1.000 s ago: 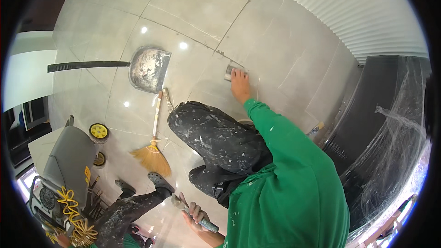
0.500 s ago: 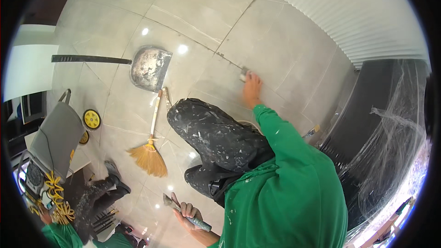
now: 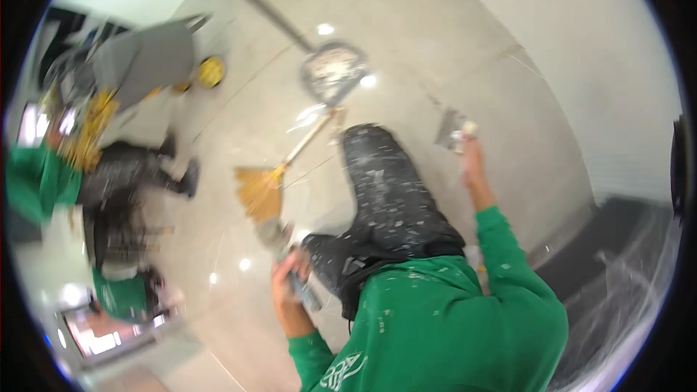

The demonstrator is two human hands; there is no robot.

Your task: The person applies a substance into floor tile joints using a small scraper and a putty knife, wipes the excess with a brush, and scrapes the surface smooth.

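Head view, blurred, details soft. Right hand (image 3: 473,161) out ahead, fingers closed on the flat grey blade (image 3: 449,128); whether its edge touches the floor (image 3: 406,51) or sits just above, I can't tell. Pale specks show on the blade, and a pale lump sits by my fingertips: part of a handle or stuck material, too smeared to say. Left hand (image 3: 288,270) back near my bent knee (image 3: 381,181), wrapped round a grey-handled tool (image 3: 274,237), its pale head angled up and away, in front of the broom (image 3: 260,190); kind of head not clear. Progress, my reading: partway. A short run of dark marks (image 3: 433,100) shows on the floor just beyond the blade, so that stretch looks unfinished. Pale matter on the blade suggests some has been worked; how much, I can't judge through the blur. Dustpan (image 3: 334,71) lies ahead of the knee with a whitish layer in its bowl, either swept waste or old crust. Broom lies with its handle end close to the dustpan's lip; both out of my hands, so I'd count any sweeping as separate from the step in hand. Co-worker (image 3: 131,170) off left, beside a grey machine (image 3: 156,58).
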